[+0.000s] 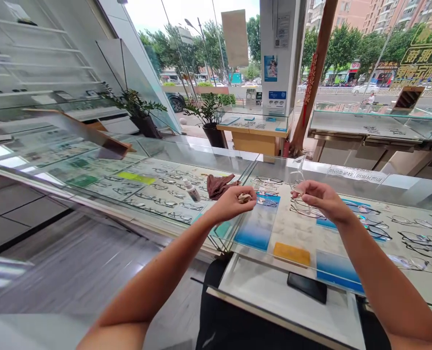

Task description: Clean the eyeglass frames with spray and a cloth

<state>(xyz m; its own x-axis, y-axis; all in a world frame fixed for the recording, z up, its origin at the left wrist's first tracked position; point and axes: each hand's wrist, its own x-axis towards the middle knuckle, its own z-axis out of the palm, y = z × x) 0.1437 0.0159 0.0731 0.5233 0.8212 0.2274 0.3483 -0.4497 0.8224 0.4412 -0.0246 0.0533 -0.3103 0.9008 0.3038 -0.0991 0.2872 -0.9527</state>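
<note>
While left hand [234, 202] clutches pale wad [244, 198], right hand [320, 198] pinches clear eyeglasses [296, 179].

I see one pair of glasses [296, 179] with a clear, see-through frame, raised above the glass counter [296, 228]. It is turned on edge, pinched by the fingertips of the right hand [324, 198]. I see a small, crumpled, whitish wad [244, 197] partly enclosed by the left hand [233, 201]; its material is unclear.
</note>
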